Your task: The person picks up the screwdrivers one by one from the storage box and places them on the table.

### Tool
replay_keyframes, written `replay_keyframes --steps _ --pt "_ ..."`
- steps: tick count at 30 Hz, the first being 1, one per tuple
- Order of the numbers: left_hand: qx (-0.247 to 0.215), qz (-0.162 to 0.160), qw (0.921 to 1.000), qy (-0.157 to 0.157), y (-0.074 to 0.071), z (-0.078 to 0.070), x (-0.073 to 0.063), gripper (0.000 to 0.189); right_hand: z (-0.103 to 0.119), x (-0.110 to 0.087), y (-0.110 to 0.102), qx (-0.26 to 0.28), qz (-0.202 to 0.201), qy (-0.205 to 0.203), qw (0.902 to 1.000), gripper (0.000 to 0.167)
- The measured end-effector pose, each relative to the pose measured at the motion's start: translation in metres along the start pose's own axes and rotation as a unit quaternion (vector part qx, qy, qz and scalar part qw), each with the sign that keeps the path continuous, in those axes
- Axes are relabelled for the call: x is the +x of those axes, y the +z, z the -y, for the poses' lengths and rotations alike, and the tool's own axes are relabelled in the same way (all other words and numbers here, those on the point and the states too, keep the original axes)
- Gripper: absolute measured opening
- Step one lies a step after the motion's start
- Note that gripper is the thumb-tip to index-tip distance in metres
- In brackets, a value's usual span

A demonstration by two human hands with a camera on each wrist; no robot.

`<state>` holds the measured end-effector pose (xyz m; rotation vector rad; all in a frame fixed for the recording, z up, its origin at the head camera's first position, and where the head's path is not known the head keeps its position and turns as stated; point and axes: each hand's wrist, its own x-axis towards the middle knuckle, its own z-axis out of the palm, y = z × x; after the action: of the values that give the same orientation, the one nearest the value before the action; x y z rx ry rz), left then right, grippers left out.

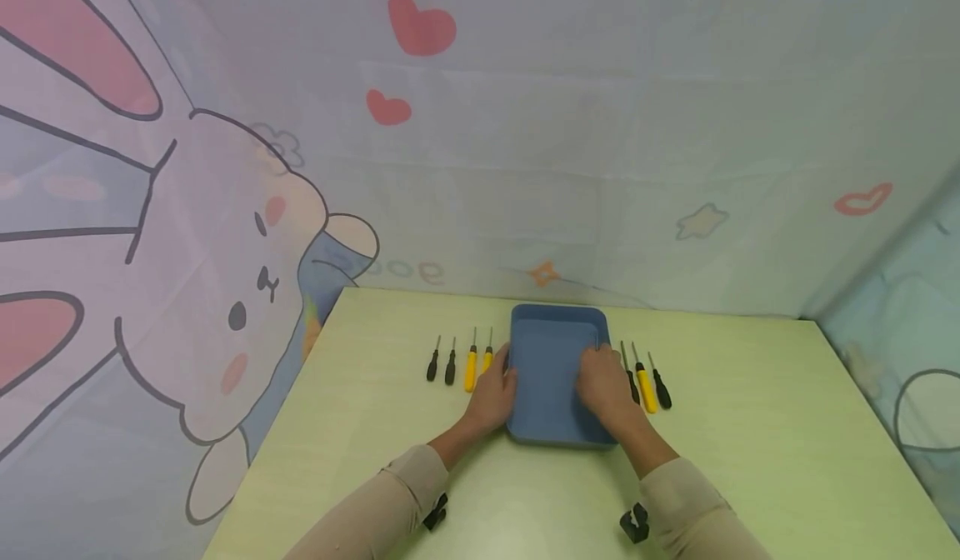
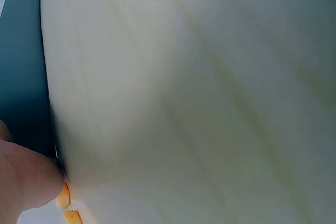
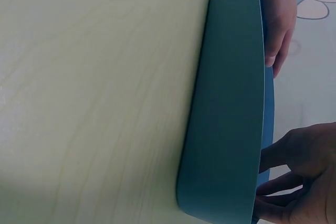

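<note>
A blue-grey rectangular tray lies on the table in the head view. My left hand grips its left wall; in the left wrist view a finger presses along the wall's outer side. My right hand is curled over the tray's right side. A thin screwdriver shaft sticks out beyond its knuckles, the handle hidden in the fist. From the right wrist view, the right hand's fingers reach down behind the tray's wall.
Left of the tray lie black screwdrivers and yellow-handled screwdrivers. To its right are a yellow screwdriver and black ones beside it. A printed cloth hangs behind the pale table.
</note>
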<state>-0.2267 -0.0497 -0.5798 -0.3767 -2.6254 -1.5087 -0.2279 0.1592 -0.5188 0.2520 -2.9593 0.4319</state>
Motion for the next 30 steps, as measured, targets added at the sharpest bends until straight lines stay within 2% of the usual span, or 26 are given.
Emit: replay_keyframes --steps 4,8,12,22,30 --pt "0.001 -0.002 1.0 0.003 0.001 0.0 0.0 0.052 -0.002 0.0 0.002 -0.019 -0.015 -0.013 0.9996 0.01" --pt "-0.001 -0.003 1.0 0.004 0.001 0.001 0.0 0.052 -0.005 0.001 0.003 -0.031 -0.01 -0.024 0.9992 0.015" --pt "-0.006 -0.003 1.0 0.001 0.001 0.002 0.0 0.053 -0.008 0.0 0.004 -0.038 -0.001 -0.038 0.9986 0.012" --pt "-0.004 -0.001 1.0 -0.003 0.002 0.003 0.0 0.053 -0.008 0.001 0.006 -0.006 -0.007 -0.033 0.9994 0.004" --pt "-0.001 0.007 0.9999 -0.009 0.001 0.001 0.0 0.054 -0.015 0.005 0.01 0.05 0.013 -0.007 0.9987 0.006"
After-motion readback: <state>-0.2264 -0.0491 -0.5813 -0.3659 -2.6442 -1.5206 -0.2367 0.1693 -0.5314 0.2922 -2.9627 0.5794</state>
